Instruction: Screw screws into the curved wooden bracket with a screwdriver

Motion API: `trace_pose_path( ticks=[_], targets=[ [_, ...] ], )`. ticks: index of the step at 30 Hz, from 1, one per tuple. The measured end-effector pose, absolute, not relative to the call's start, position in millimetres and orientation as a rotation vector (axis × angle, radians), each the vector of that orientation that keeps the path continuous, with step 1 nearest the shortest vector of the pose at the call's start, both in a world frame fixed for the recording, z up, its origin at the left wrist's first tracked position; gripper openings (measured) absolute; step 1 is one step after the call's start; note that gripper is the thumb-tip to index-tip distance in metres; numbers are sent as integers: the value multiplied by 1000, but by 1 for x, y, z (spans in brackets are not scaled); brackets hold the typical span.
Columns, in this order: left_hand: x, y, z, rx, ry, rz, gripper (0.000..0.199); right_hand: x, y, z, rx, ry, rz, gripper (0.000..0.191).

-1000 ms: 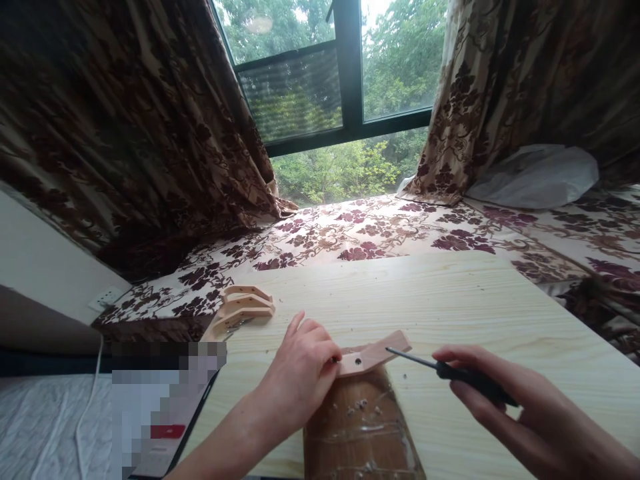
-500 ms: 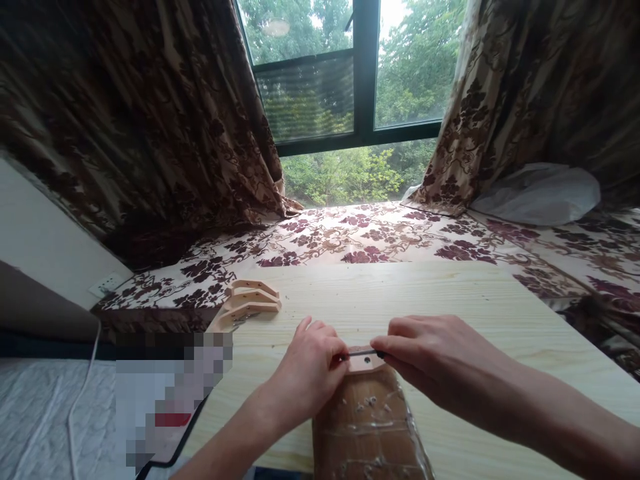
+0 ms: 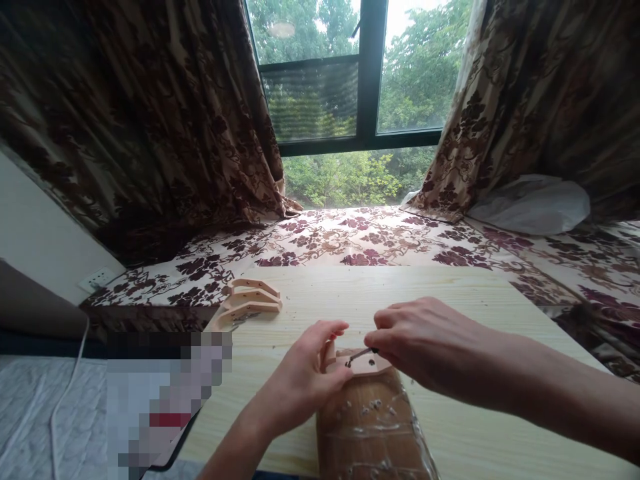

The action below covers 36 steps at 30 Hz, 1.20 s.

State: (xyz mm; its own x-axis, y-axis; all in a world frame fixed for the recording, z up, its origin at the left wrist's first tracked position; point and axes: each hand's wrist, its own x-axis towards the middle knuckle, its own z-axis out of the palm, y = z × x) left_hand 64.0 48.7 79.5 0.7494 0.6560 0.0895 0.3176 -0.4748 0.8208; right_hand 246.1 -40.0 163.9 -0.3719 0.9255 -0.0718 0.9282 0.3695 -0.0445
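Observation:
My left hand (image 3: 305, 377) steadies a pale wooden piece (image 3: 363, 365) at its left end, the thumb along the near side and the fingers behind it. Two dark spots, like screw heads or holes, show on the piece's near face. In my right hand (image 3: 410, 343) is a small screwdriver (image 3: 361, 357), its handle mostly hidden by the closed fingers. The thin metal shaft slants down to the left, with its tip at the left dark spot. Beneath the piece lies a brown box (image 3: 367, 437) covered in clear tape, with several tiny screws (image 3: 375, 405) on top.
Similar shaped wooden pieces (image 3: 255, 297) lie at the left of the pale wood-grain table (image 3: 480, 320), with small metal bits beside them. Behind are a flowered cloth-covered ledge (image 3: 345, 240), curtains, a window and a white plastic bag (image 3: 535, 205). A pixelated patch covers the left.
The screwdriver has gone from lying level across the piece to slanting, tip at the left spot. My left fingers have loosened from a pinch near the shaft and spread around the piece's end.

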Motion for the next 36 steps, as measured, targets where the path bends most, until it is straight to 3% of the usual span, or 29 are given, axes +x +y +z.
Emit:
trace_pose_path(
  ticks=[9,18,36],
  targets=[
    [68,38,36,1608,737,684,35,231,-20,187,1474,2513,-56,16],
    [71,39,35,1573,712,765,8,215,-9,198,1380,2417,-75,17],
    [72,41,30,1561,696,795,7,205,11,201,1301,2373,-79,18]
  ],
)
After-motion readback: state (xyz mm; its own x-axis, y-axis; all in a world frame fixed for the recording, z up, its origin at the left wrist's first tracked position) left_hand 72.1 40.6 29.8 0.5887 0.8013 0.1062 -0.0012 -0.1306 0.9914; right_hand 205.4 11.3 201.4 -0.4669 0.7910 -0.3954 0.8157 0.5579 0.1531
